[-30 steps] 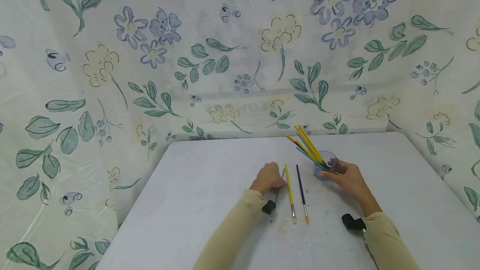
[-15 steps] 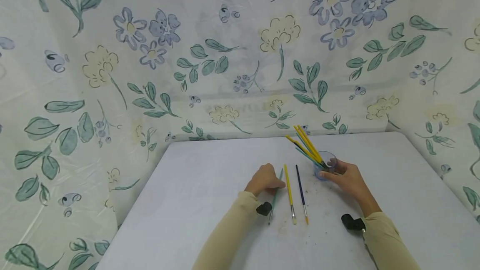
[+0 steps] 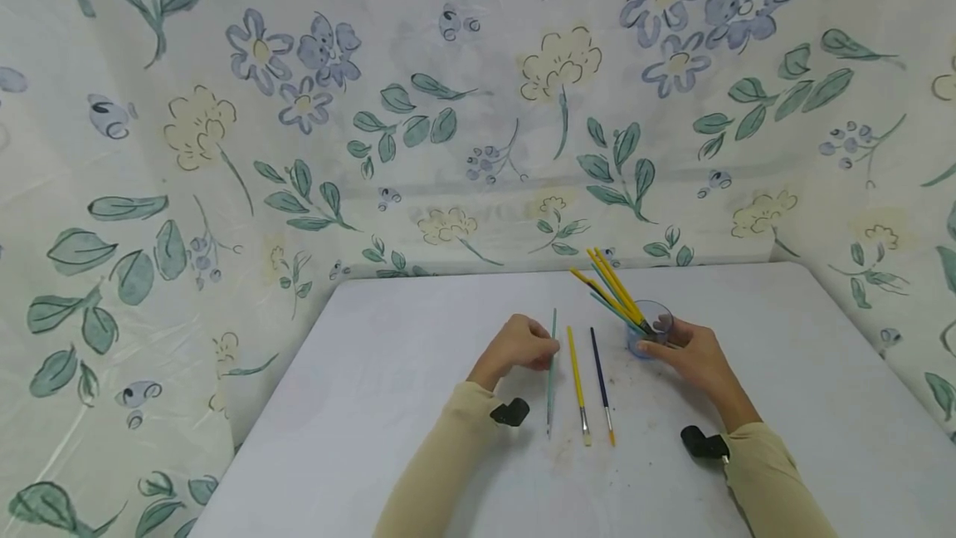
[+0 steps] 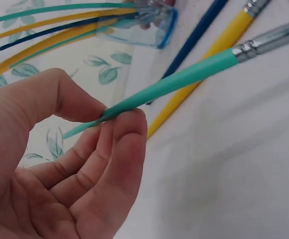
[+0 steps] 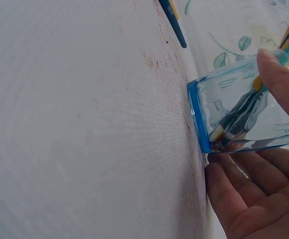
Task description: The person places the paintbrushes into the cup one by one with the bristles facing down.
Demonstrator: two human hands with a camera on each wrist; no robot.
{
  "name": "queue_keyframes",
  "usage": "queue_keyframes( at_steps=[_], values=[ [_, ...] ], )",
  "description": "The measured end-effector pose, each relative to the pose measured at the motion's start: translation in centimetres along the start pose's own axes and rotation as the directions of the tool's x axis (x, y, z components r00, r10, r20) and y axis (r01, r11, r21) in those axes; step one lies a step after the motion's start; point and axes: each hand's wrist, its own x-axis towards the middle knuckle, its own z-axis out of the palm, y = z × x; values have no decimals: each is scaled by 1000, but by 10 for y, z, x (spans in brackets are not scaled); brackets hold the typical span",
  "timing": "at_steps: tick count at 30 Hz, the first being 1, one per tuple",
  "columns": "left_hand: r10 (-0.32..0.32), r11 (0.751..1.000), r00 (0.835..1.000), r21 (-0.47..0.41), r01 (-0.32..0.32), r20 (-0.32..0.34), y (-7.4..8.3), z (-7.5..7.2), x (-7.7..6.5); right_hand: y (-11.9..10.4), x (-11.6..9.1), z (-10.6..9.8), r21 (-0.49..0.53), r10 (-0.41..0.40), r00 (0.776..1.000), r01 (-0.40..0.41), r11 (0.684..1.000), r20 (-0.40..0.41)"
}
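Between thumb and fingertips my left hand (image 3: 520, 344) pinches a teal paintbrush (image 4: 184, 82) by its handle, its metal ferrule pointing away from the palm. To the right of that brush lie a yellow paintbrush (image 3: 576, 376) and a dark blue paintbrush (image 3: 601, 372), side by side with bristles toward me. With its thumb and fingers around the side, my right hand (image 3: 698, 359) holds a clear glass (image 5: 249, 112) with a blue base. Several yellow, teal and dark blue paintbrushes (image 3: 614, 285) lean in the glass, bristles down, handles to the left.
A white tabletop (image 3: 373, 372) lies under everything, with small brownish specks near the brushes. Patterned floral cloth (image 3: 478, 106) hangs behind and at the sides. A black camera mount sits on each wrist.
My left hand has moved left and slightly back with the teal brush, which now stands nearly straight front to back. The right hand and the glass have stayed in place.
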Motion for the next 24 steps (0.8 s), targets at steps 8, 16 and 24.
queue_keyframes(
  at_steps=[8, 16, 24],
  values=[
    [34, 991, 999, -126, -35, -11, 6, -2, -2, 1, 1, 0, -3, -11, 1000, 11, 1000, 3],
    [119, 961, 993, -249, -122, -27, 13, -1, -3, 2, 1, 1, -2, -12, 1000, 12, 1000, 4],
    [188, 910, 980, -363, -198, -62, 21, 0, -5, 1, 1, 0, -6, -13, 1000, 13, 1000, 2]
  ],
)
